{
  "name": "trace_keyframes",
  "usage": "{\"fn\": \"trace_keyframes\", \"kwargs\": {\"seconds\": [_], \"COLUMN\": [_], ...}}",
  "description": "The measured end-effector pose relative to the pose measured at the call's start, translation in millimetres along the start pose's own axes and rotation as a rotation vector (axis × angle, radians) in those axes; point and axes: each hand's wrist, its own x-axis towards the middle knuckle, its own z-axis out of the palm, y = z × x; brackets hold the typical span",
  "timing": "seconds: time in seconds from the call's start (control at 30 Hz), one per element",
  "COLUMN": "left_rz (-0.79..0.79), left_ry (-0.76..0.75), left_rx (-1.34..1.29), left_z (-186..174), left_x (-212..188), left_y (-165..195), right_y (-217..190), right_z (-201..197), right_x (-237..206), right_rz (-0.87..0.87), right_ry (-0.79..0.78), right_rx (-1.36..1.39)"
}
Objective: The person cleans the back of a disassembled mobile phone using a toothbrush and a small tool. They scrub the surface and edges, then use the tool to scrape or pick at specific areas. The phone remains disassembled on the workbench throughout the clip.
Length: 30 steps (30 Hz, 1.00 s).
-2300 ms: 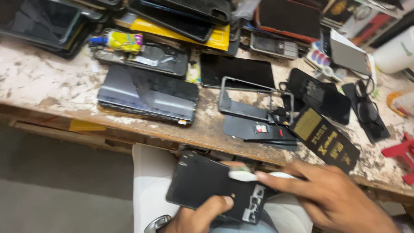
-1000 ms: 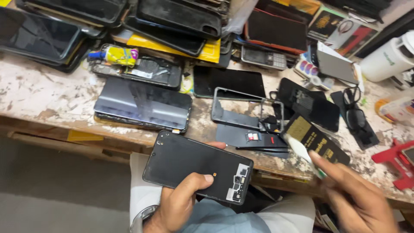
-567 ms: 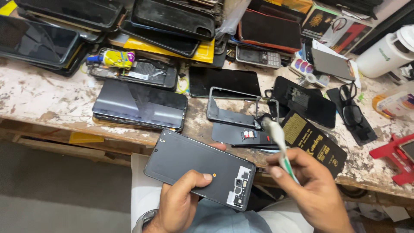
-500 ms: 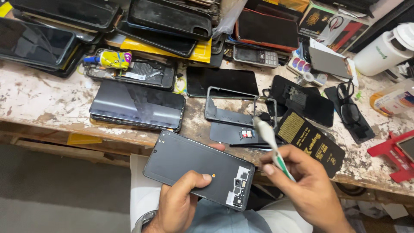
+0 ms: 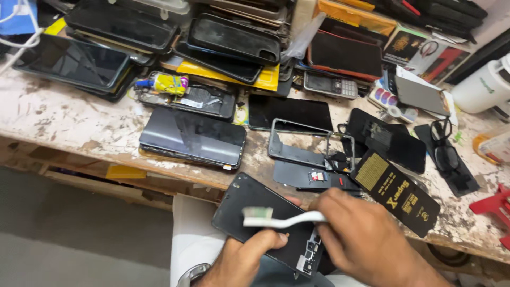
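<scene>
Brushing a black rectangular phone back panel (image 5: 271, 226) with a white plastic toothbrush (image 5: 281, 219), over the lap, just off the front edge of the paint-stained wooden workbench (image 5: 64, 114).

Left hand (image 5: 241, 260) is gripping the panel's near edge, thumb on top, tilting it up, likely to steady it against brush pressure. Right hand (image 5: 366, 239) is closing its fingers round the brush handle, bristle head lying across the panel's upper face. Bare grey metal phone frame (image 5: 311, 148) is lying on the bench just beyond.
</scene>
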Motion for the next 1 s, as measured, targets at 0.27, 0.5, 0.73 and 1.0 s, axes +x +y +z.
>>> {"fn": "trace_keyframes", "kwargs": {"seconds": [0.27,0.5,0.73,1.0], "left_rz": [0.137,-0.015,-0.132,-0.248], "left_ry": [-0.17,-0.122,-0.192,-0.241], "left_rx": [0.711,0.367,0.0,-0.376], "left_z": [-20.4,-19.0,-9.1,-5.0], "left_x": [-8.9,1.2,6.3,8.5], "left_y": [-37.3,-45.5,0.3,9.7], "right_y": [8.8,21.5,48.5,64.8], "right_z": [2.7,7.2,15.7,29.9], "right_x": [-7.0,-10.9,-34.1,-77.3], "right_rz": [-0.197,-0.269,0.045,0.527], "right_ry": [-0.14,0.02,0.204,0.151], "right_rx": [-0.235,-0.16,0.129,0.891]}}
